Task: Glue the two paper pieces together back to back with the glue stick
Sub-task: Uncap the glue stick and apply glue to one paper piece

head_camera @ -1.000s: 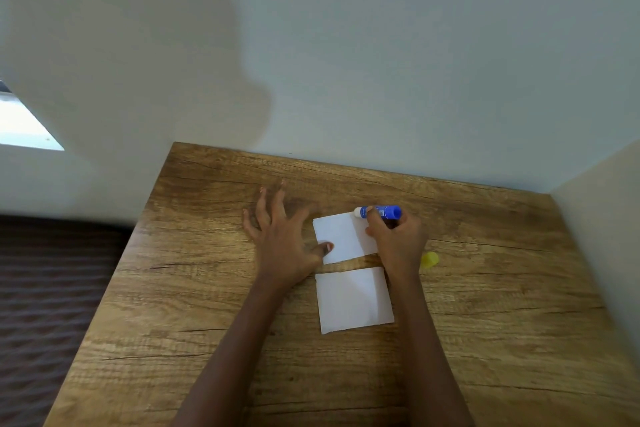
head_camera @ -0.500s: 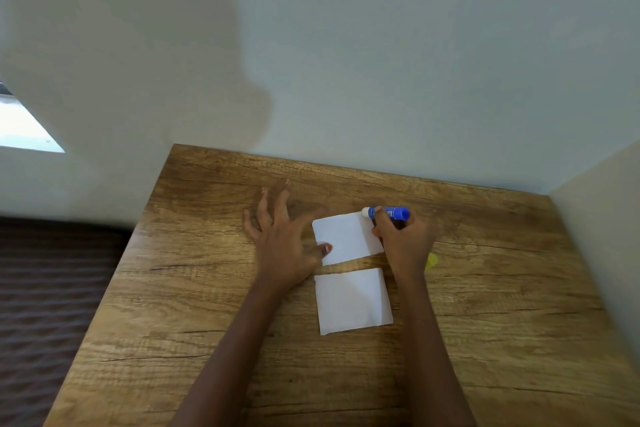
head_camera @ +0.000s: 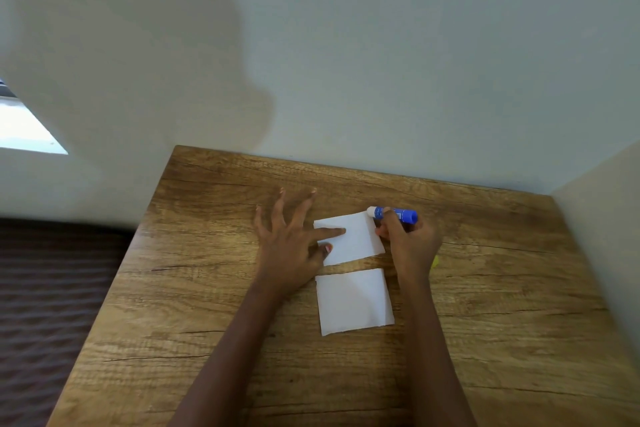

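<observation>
Two white paper pieces lie on the wooden table [head_camera: 194, 322], one behind the other with a narrow gap between them. My left hand [head_camera: 294, 239] rests flat, its index finger and thumb pressing the left part of the far paper piece [head_camera: 360, 236]. My right hand [head_camera: 408, 243] grips the blue glue stick [head_camera: 398, 214], held sideways with its white tip at the far paper's top right corner. The near paper piece [head_camera: 353, 302] lies untouched.
A small yellow cap [head_camera: 435, 262] peeks out on the table just right of my right hand. Walls close the table's far side and right side. The table's left edge drops off to a dark floor [head_camera: 41, 288].
My left index finger has slid onto the far paper. The glue stick has shifted slightly right, from the top edge to the paper's top right corner.
</observation>
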